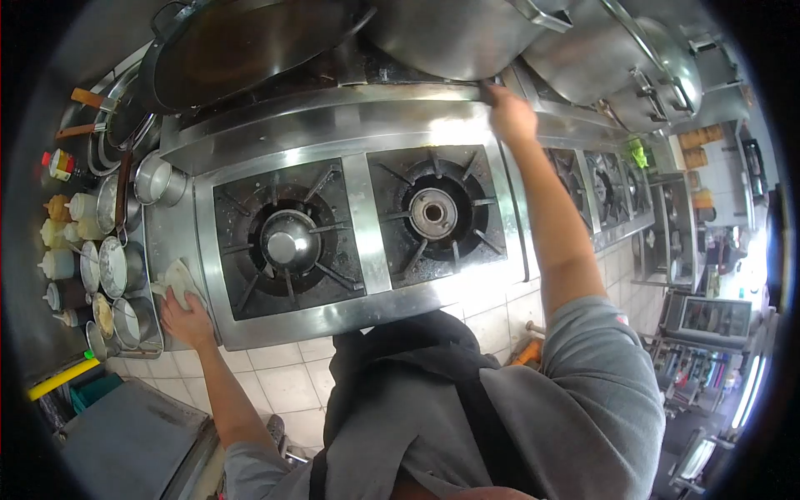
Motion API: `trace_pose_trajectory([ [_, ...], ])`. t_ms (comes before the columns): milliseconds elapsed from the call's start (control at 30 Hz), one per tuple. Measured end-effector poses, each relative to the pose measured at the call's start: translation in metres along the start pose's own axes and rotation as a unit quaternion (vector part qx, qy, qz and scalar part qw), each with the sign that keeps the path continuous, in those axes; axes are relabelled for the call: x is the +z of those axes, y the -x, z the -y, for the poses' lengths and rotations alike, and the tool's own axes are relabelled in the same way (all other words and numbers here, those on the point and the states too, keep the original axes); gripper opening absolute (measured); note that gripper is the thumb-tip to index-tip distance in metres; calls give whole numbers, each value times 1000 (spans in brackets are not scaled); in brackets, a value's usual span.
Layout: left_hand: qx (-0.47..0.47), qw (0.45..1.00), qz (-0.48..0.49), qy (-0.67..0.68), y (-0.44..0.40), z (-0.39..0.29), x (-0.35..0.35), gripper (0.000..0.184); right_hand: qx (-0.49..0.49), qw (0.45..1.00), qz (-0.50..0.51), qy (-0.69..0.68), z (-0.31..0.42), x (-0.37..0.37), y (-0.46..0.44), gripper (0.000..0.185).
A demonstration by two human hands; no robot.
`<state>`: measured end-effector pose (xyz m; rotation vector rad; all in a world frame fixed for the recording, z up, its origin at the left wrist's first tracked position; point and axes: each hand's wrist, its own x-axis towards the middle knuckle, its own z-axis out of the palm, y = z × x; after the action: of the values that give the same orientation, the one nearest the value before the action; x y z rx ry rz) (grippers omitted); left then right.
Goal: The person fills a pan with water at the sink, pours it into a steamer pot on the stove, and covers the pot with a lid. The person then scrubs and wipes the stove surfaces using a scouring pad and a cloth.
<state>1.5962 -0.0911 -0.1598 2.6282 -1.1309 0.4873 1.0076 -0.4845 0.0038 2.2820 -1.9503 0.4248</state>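
My left hand [187,320] is at the left end of the stove, its fingers closed on the lower end of a pale cloth [179,279]. The cloth lies bunched on the steel side ledge. Stretched far forward, my right hand [512,117] is at the raised back shelf. Its fingers are curled around a small dark thing [487,90] beneath the large pots, too little of which shows to name. Between my arms is the steel gas stove [367,225]. A rounded metal piece [288,240] sits on the left burner, and the right burner [432,213] is uncovered.
A wide pan [242,58] and big steel pots [454,37] stand along the back. On the left are squeeze bottles [58,263], metal bowls [113,265] and wooden-handled pans [92,100]. More burners [607,187] extend right. A grey metal counter [133,442] is at lower left.
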Motion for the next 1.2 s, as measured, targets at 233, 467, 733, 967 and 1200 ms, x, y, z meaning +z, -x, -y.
trace_pose_trajectory([
  [233, -10, 1000, 10, -26, -1, -1, 0, 51, -170, 982, -87, -16, 57, 24, 15, 36],
  [467, -3, 1000, 11, -17, 0, 0, -1, 51, -82, 996, -33, -31, 146, 44, 18, 22],
  [733, 1, 1000, 8, 1, -2, -1, -4, 51, -25, 999, -20, -3, 34, 27, 9, 33],
  [967, -3, 1000, -9, 11, -2, -6, -6, 49, -86, 990, -115, 6, 93, 56, 21, 35],
  [1200, -2, 1000, -12, 4, -1, 0, 2, 49, -227, 947, -99, -204, 193, 32, 49, 49],
])
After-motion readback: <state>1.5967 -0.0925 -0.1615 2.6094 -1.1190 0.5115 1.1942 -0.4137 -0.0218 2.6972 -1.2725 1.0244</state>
